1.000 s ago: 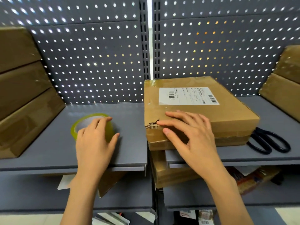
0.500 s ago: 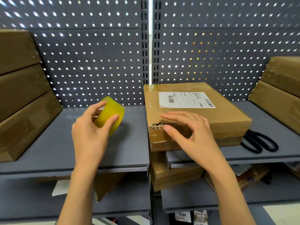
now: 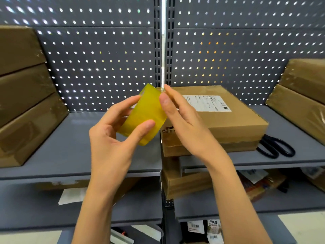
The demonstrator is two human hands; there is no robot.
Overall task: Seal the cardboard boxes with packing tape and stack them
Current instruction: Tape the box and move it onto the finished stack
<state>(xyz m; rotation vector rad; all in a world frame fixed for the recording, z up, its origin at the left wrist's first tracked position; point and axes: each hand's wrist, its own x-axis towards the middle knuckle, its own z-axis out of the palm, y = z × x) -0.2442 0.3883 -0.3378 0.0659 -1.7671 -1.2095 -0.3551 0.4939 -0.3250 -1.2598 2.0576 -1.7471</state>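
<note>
A white shipping label (image 3: 206, 103) lies on top of the cardboard box (image 3: 228, 120) right of centre; it carries a barcode and lines of small print, too blurred to read. More labelled papers (image 3: 195, 226) show at the bottom of the frame, also unreadable.

The left hand (image 3: 112, 136) holds the roll of packing tape (image 3: 146, 115) in mid-air at the centre of the frame — thumb curled against the near face of the roll, fingers wrapped behind its far side. The right hand (image 3: 182, 118) meets the roll from the right, its thumb pressed on the roll's outer surface near the upper edge and its other fingers loosely bent behind (whether they pinch a free end of tape cannot be told).

The roll is translucent yellow, wide and tilted, its open core turned toward the upper left. The box beneath the label is flat and brown, with a torn patch at its near left corner and glossy tape along the front edge; it rests on the grey shelf (image 3: 263, 161), overhanging the gap between the two shelf sections.

Black-handled scissors (image 3: 274, 148) lie just beside the box on its right. Leaning stacks of brown boxes stand at the left edge (image 3: 26, 103) and right edge (image 3: 302, 95) — both against the perforated grey back panel (image 3: 96, 59). Another box (image 3: 184, 184) sits on the lower shelf, below centre.
</note>
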